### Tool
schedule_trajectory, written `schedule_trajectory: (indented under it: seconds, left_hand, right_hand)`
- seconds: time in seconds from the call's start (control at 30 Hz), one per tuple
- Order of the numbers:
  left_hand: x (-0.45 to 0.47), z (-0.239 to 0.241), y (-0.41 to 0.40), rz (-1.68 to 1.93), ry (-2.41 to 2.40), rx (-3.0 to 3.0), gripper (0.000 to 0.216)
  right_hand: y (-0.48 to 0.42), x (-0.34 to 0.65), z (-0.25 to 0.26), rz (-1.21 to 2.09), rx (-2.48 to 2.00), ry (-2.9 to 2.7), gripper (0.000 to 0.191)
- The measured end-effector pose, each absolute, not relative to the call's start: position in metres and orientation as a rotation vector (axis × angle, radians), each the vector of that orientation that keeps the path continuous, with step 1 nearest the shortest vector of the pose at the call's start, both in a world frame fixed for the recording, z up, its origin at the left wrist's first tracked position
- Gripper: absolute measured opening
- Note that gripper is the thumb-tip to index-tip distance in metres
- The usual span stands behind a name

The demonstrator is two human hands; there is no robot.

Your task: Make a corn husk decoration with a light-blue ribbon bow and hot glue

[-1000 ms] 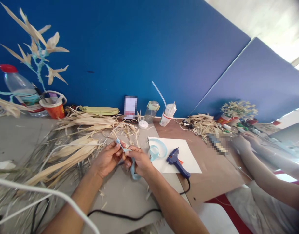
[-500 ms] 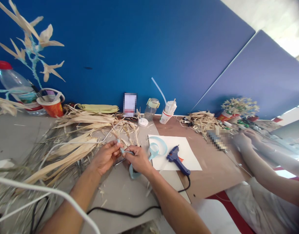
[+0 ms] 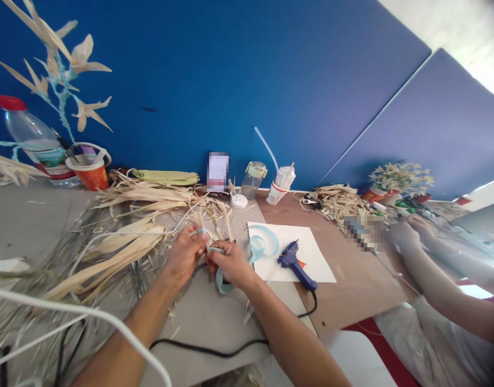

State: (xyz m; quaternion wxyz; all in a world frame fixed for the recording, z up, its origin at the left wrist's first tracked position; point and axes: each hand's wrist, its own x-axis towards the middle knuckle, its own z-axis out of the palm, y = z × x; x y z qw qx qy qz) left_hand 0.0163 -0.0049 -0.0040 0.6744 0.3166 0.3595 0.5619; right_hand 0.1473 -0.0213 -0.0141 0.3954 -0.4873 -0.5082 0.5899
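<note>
My left hand [image 3: 185,253] and my right hand [image 3: 229,263] meet over the grey tabletop, both pinched on a thin piece wound with light blue ribbon [image 3: 213,249]. The ribbon's tail loops down under my right hand [image 3: 221,284] and runs on to a curl of the same ribbon [image 3: 261,244] lying on a white sheet [image 3: 316,260]. A blue glue gun [image 3: 295,263] rests on that sheet, just right of my right hand.
Dried husk strips [image 3: 126,234] are heaped to the left. At the back stand a plastic bottle [image 3: 34,143], a red paper cup [image 3: 91,171], a jar [image 3: 252,180] and a white cup [image 3: 279,186]. Another person's arms [image 3: 436,279] work at the right. A black cable [image 3: 206,348] crosses the front.
Both hands stayed together on the ribbon-wound piece and drew slightly closer; the fingers shifted a little along it. The view drifted slightly.
</note>
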Motion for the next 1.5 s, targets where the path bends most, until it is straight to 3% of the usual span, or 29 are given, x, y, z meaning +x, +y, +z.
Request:
schedule_trajectory:
  seconds: [0.17, 0.47, 0.7, 1.0, 1.07, 1.13, 1.17, 1.23, 1.33, 1.4, 1.5]
  left_hand:
    - [0.002, 0.002, -0.006, 0.983, 0.681, 0.729, 0.030]
    - [0.001, -0.010, -0.001, 1.022, 0.880, 1.007, 0.023]
    - [-0.002, -0.016, 0.002, 1.005, 0.970, 1.080, 0.025]
    - [-0.001, -0.006, 0.002, 1.010, 1.034, 1.153, 0.026]
    - [-0.001, -0.005, 0.002, 1.028, 1.069, 1.150, 0.024]
    - [-0.002, -0.005, 0.002, 1.065, 1.086, 1.134, 0.021]
    - [-0.002, -0.005, 0.003, 1.082, 1.086, 1.125, 0.020]
    - [-0.002, -0.006, 0.004, 1.101, 1.083, 1.111, 0.019]
    - [-0.002, -0.007, 0.005, 1.089, 1.090, 1.123, 0.019]
    - [-0.002, -0.009, 0.006, 1.076, 1.096, 1.146, 0.020]
    - [-0.002, -0.010, 0.007, 1.079, 1.097, 1.167, 0.020]
  right_hand:
    - [-0.019, 0.149, -0.012, 1.676, -1.051, -1.182, 0.014]
    - [-0.013, 0.158, -0.013, 1.772, -1.158, -1.124, 0.034]
    - [-0.016, 0.159, -0.002, 1.367, -1.432, -1.426, 0.035]
    - [-0.014, 0.159, -0.009, 1.370, -1.447, -1.369, 0.058]
    - [-0.013, 0.161, -0.009, 1.293, -1.447, -1.405, 0.051]
    - [-0.014, 0.164, -0.005, 1.175, -1.423, -1.494, 0.030]
    - [-0.015, 0.165, -0.002, 1.111, -1.403, -1.552, 0.028]
    - [-0.016, 0.165, 0.002, 1.002, -1.355, -1.655, 0.042]
    - [-0.016, 0.164, 0.003, 0.886, -1.282, -1.704, 0.018]
    - [-0.014, 0.163, 0.001, 0.913, -1.243, -1.636, 0.004]
    - [-0.011, 0.168, 0.001, 1.283, -1.230, -1.328, 0.013]
